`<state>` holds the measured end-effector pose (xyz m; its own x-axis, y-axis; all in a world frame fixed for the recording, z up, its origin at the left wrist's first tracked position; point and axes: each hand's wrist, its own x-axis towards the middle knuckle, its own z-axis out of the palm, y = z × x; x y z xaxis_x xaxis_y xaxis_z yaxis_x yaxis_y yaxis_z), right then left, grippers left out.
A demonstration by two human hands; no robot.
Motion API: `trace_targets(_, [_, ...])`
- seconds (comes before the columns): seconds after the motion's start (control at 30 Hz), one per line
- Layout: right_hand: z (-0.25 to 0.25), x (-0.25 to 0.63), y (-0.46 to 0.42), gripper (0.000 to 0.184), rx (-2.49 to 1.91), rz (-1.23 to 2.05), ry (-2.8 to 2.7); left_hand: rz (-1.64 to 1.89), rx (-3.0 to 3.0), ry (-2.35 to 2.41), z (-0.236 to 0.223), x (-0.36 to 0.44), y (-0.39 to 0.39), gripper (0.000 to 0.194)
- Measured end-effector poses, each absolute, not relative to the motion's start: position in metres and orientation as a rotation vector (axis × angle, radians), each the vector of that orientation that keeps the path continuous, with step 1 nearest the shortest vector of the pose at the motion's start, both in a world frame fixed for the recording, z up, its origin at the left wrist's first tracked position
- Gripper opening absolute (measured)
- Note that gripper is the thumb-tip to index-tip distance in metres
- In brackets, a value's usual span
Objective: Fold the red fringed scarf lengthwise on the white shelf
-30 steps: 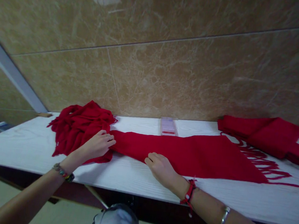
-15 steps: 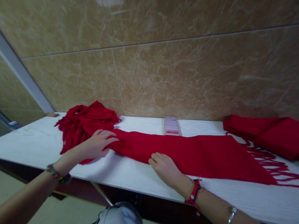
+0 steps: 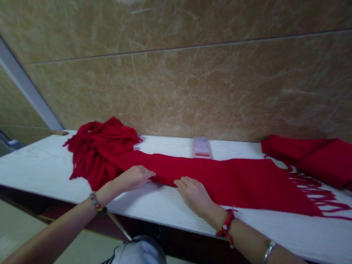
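Two grips in play: one left grip (image 3: pixel 136 177) and one right grip (image 3: pixel 193 194)! Just the one desk (image 3: pixel 156 207) beneath them. On to the red cloth (image 3: pixel 251 189), and it's three masses — one flat length (image 3: pixel 221 180), one crumpled heap (image 3: pixel 99 149), one folded lot (image 3: pixel 319 160) — though how many separate pieces make them up can't be told from here. Add one small packet (image 3: pixel 202 148). Bands now, and that's three: one beaded bracelet (image 3: pixel 98 204), one red bracelet (image 3: pixel 226 225), one silver bangle (image 3: pixel 267 255), plus a single ring (image 3: pixel 145 169)!
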<state>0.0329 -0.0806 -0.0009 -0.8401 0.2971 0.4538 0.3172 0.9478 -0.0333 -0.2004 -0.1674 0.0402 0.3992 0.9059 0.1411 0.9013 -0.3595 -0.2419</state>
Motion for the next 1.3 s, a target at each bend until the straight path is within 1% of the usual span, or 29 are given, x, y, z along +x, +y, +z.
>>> trace_targets(0.17, [-0.002, 0.032, -0.080, 0.013, -0.440, -0.094, -2.628, 0.099, -2.296, -1.416, 0.037, -0.201, -0.171, 0.022])
trace_targets(0.27, [-0.001, 0.033, -0.080, 0.013, -0.455, -0.105, -2.637, 0.141, -2.286, -1.409, 0.038, -0.200, -0.172, 0.016])
trace_targets(0.43, [0.009, 0.032, -0.085, 0.011, -0.455, -0.092, -2.647, -0.007, -2.301, -1.424, 0.036, -0.199, -0.173, 0.013])
trace_targets(0.53, [0.016, 0.026, -0.092, 0.015, -0.431, -0.095, -2.625, -0.123, -2.306, -1.454, 0.035, -0.200, -0.173, 0.010])
trace_targets(0.6, [0.017, 0.019, -0.095, 0.014, -0.425, -0.104, -2.633, -0.134, -2.317, -1.420, 0.036, -0.202, -0.173, 0.010])
trace_targets(0.7, [0.013, 0.012, -0.093, 0.007, -0.424, -0.098, -2.671, -0.106, -2.317, -1.329, 0.038, -0.204, -0.172, 0.012])
trace_targets(0.83, [0.005, 0.011, -0.087, 0.010, -0.449, -0.047, -2.666, -0.098, -2.307, -1.262, 0.038, -0.205, -0.173, 0.016])
trace_targets(0.97, [0.002, 0.013, -0.084, 0.013, -0.445, -0.051, -2.660, -0.033, -2.321, -1.339, 0.037, -0.202, -0.173, 0.018])
trace_targets(1.07, [0.002, 0.013, -0.085, 0.014, -0.437, -0.066, -2.675, -0.004, -2.350, -1.422, 0.037, -0.198, -0.172, 0.015])
trace_targets(1.3, [0.000, 0.012, -0.085, 0.013, -0.453, -0.085, -2.669, -0.133, -2.466, -1.483, 0.037, -0.193, -0.170, 0.017])
